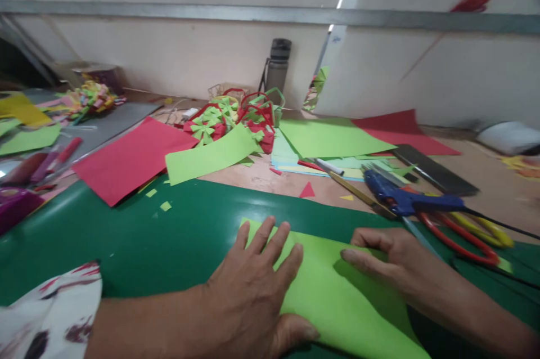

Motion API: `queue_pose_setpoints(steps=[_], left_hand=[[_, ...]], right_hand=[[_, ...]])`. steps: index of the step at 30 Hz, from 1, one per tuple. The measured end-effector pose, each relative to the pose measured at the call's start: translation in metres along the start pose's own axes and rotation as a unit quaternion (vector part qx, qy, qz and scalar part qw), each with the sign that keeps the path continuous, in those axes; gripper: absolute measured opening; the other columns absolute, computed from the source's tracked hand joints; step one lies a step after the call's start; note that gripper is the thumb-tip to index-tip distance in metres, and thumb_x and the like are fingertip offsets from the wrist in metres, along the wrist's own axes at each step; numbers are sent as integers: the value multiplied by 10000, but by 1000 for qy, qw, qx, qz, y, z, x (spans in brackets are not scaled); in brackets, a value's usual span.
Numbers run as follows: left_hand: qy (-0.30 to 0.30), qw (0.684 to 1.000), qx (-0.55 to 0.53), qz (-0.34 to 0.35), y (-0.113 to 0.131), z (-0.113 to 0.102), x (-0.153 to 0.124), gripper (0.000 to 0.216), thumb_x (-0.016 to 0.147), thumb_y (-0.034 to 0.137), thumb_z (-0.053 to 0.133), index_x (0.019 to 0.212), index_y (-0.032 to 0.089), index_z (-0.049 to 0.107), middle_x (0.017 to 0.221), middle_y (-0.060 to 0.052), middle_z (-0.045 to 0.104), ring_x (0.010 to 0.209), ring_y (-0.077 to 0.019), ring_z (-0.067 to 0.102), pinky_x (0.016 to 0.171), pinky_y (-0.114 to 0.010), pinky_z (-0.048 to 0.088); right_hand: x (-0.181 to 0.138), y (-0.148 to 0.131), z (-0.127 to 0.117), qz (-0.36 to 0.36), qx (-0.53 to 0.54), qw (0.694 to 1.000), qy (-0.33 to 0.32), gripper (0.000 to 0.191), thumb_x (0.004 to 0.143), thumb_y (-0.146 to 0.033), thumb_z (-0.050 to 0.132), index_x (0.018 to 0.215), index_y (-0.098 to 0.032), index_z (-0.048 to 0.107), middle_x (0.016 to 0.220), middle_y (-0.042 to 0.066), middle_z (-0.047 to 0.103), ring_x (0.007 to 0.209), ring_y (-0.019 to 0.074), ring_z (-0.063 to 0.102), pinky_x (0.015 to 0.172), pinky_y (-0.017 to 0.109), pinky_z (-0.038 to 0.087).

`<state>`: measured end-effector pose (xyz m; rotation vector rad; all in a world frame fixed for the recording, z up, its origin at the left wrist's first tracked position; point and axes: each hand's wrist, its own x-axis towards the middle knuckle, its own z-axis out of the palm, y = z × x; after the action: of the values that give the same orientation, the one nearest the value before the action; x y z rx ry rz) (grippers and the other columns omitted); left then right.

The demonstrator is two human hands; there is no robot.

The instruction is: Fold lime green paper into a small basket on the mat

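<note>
My left hand [257,283] lies flat with fingers spread on a light green paper sheet [337,303] that rests on a dark green mat [169,235]. My right hand [383,255] rests on the same sheet to the right, its fingers stretched out and pressing the paper, thumb tip near the sheet's middle. Neither hand holds anything. The sheet's near right part seems raised or folded under my right forearm.
A blue glue gun [400,196], red and yellow scissors [464,235], a ruler [354,190] and a black strip [434,170] lie right. Red sheet [130,159], green strip [211,156], paper flower baskets [236,120], a grey bottle [278,66] and markers [54,159] sit beyond.
</note>
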<state>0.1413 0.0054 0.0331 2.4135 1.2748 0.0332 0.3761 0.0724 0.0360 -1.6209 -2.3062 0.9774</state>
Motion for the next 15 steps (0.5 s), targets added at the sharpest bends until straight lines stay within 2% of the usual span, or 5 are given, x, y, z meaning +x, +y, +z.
queue_pose_setpoints(steps=[3, 6, 11, 15], left_hand=[[-32, 999, 20, -16, 4, -3, 3, 737, 876, 644, 363, 1439, 172, 301, 1507, -177, 145, 1366, -429, 77, 1005, -695, 186], [-38, 998, 43, -15, 6, -2, 4, 736, 875, 647, 355, 1433, 170, 315, 1504, -160, 167, 1359, -445, 109, 988, -706, 209], [23, 994, 105, 20, -1, 9, 3, 706, 875, 653, 340, 1415, 198, 361, 1480, -137, 266, 1335, -445, 226, 959, -678, 306], [87, 981, 166, 47, -8, 24, 1, 708, 866, 679, 322, 1391, 212, 411, 1474, -111, 302, 1330, -430, 264, 946, -647, 352]], right_hand=[[-9, 0, -5, 16, 5, 1000, -12, 323, 778, -439, 490, 574, -189, 468, 565, -29, 432, 530, 113, 379, 480, 231, 303], [-15, 0, -7, 40, -13, 999, -19, 304, 804, -405, 465, 592, -187, 468, 569, -34, 434, 534, 111, 374, 485, 233, 284], [-20, -2, -8, 27, -155, 988, 8, 259, 788, -311, 527, 573, -184, 455, 541, -32, 452, 525, 112, 384, 500, 258, 221], [-28, 0, -2, 8, -236, 972, 2, 194, 786, -246, 571, 612, -179, 518, 587, -4, 545, 554, 124, 445, 515, 267, 202]])
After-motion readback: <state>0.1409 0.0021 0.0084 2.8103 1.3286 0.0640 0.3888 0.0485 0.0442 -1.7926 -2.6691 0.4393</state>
